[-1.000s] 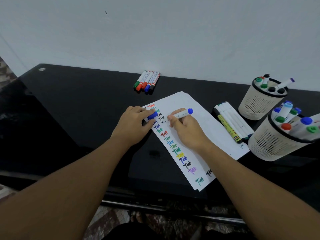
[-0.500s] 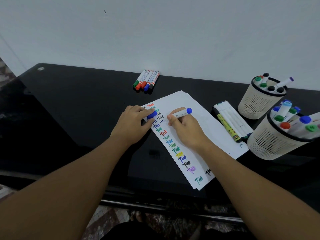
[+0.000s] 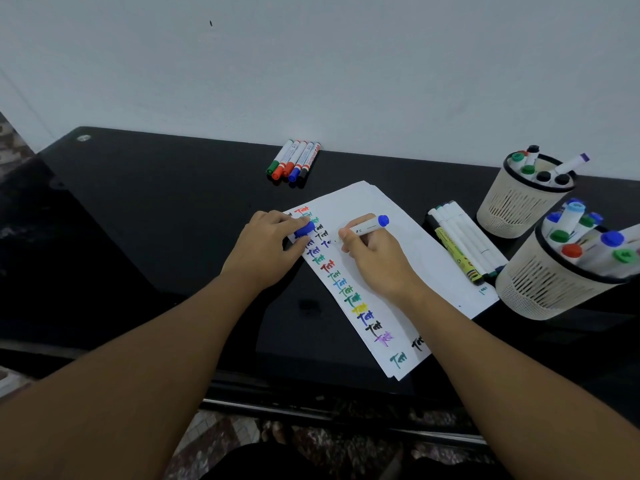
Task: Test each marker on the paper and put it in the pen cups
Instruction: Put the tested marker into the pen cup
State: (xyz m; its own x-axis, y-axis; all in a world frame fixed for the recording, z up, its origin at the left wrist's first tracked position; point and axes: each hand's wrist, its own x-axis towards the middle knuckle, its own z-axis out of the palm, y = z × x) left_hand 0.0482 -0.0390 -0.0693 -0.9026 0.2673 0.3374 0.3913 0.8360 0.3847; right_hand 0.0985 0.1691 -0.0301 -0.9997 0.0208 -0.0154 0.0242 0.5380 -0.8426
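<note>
Blue-ended white marker (image 3: pixel 370 226) sits in our right hand (image 3: pixel 375 259), pinched between thumb and curled fingers, barrel lying almost flat with its blue end pointing away to the right of the grip and its tip down at the paper (image 3: pixel 408 251) just left of the fingertips. Our left hand (image 3: pixel 268 249) rests on the paper's left edge, thumb and forefinger pinching the blue cap (image 3: pixel 304 229), just left of the marker tip. A column of coloured test words runs between and below both hands. Right of the writing grip lie loose white markers (image 3: pixel 462 242), then two pen cups (image 3: pixel 519 199) holding markers.
</note>
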